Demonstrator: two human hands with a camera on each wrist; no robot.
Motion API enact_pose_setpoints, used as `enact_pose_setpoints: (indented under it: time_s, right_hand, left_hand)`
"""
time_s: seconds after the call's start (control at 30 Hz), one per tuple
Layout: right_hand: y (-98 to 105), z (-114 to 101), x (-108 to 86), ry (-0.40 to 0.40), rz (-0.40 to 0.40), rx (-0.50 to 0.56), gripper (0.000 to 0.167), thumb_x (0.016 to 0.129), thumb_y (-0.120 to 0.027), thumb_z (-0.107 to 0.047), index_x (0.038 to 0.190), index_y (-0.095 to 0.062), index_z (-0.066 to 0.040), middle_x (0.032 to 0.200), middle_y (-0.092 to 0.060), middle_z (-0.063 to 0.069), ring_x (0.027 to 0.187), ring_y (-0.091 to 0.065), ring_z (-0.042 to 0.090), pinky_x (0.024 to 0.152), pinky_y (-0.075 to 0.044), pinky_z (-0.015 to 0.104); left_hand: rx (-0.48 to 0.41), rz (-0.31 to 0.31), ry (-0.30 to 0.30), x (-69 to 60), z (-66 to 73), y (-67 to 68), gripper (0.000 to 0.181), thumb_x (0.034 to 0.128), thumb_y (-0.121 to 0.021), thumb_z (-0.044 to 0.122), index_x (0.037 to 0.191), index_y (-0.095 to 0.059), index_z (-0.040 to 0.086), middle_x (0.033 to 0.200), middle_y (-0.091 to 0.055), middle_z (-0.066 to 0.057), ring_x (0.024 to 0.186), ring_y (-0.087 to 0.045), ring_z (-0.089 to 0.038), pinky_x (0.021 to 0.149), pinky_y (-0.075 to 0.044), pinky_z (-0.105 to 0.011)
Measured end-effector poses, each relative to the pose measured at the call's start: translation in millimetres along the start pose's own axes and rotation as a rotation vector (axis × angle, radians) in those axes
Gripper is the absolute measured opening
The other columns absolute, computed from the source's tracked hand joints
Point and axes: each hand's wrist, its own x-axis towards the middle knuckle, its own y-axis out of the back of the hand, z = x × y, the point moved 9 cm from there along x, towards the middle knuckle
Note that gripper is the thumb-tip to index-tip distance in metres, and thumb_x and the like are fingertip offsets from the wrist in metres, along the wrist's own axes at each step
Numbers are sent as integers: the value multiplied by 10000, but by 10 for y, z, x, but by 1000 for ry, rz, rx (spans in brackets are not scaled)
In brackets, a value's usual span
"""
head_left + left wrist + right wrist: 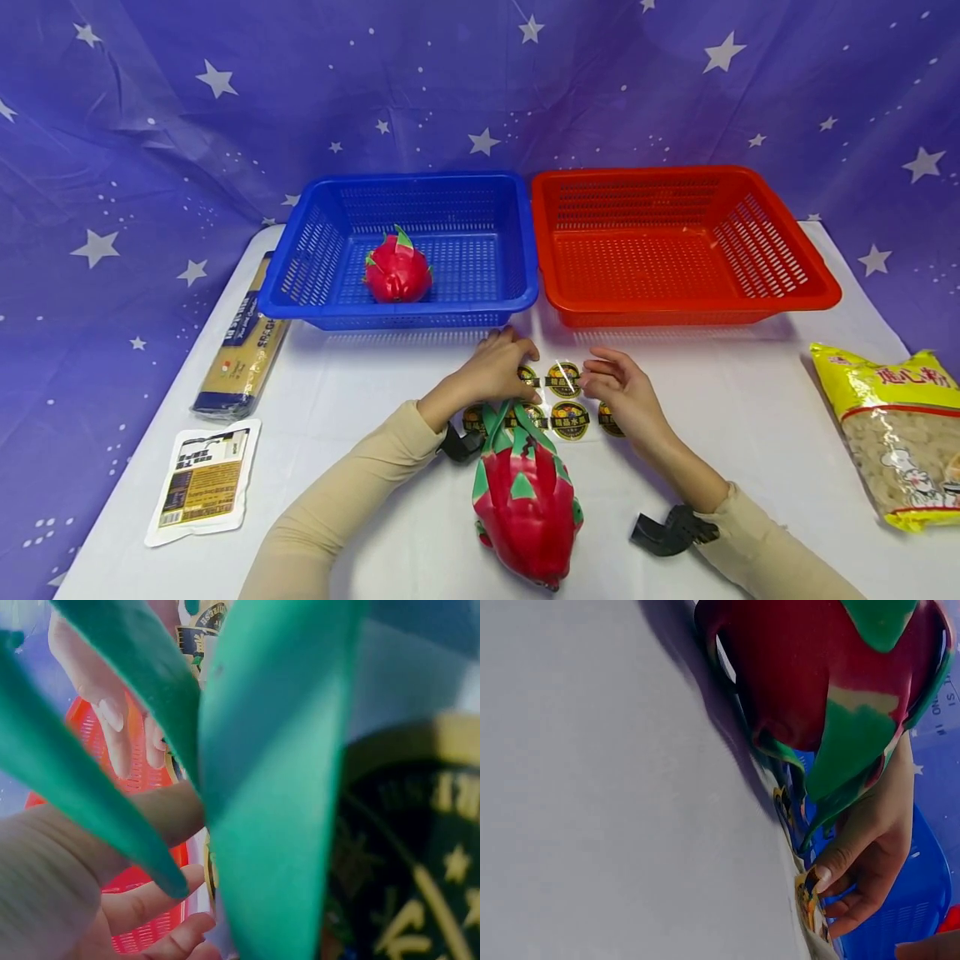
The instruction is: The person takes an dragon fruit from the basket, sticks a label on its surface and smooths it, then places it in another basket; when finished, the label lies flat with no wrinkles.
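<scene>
A sheet of round black-and-gold stickers (570, 421) lies flat on the table between the hands. My left hand (498, 367) rests over its left part, thumb and forefinger spread apart; in the right wrist view the left thumb (825, 874) touches a sticker edge. Beside the sheet's right side, my right hand (626, 400) has its fingers loosely bent, with nothing visible in them. Nearer to me, a red dragon fruit (525, 508) lies on its side, its green leaf tips over the sheet's near edge. Those green leaves (274, 765) cover much of the left wrist view.
A blue basket (397, 320) holding another dragon fruit (400, 271) stands at the back, touching or nearly touching a red basket (690, 317). Spaghetti (243, 358) and a white-edged pouch (206, 483) lie at left. A yellow bag of pasta (892, 442) lies at right.
</scene>
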Motion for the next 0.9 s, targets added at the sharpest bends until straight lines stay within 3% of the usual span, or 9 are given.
enact_pose_setpoints:
  time_s: [0.13,0.3,0.53,0.9]
  right_hand:
    - [-16,-36,39,28,-1,-128,532,829,-593,-28,1315,-379,8,1231,-494,235,836,-555,-35,704,-468,117]
    - [-24,-63,91,75,-2,-276,522,802,-644,-55,1278,-436,1,1160,-570,221,713,-545,-35,524,-447,179]
    - [-43,-63,145,91,-23,-255,490,780,-637,4,1239,-465,32,1087,-602,246,646,-535,-31,498,-428,170]
    - [-43,-75,163,125,5,-326,396,773,-658,-2,1156,-559,8,1024,-639,218,618,-516,23,488,-400,180]
  left_hand:
    - [19,11,2,0,7,3,575,628,-802,391,1115,-589,171,1106,-484,-69,1032,-412,-258,911,-350,-392]
    - [20,24,-11,-3,15,-6,558,633,-796,397,1109,-595,188,1088,-485,-57,1026,-414,-248,911,-350,-390]
    - [2,38,-23,-23,13,-6,527,652,-788,386,1102,-603,185,1090,-490,-56,1036,-415,-249,925,-343,-397]
    - [8,69,-57,-44,13,-2,495,649,-786,403,1062,-626,182,1058,-498,-53,983,-419,-237,886,-357,-387]
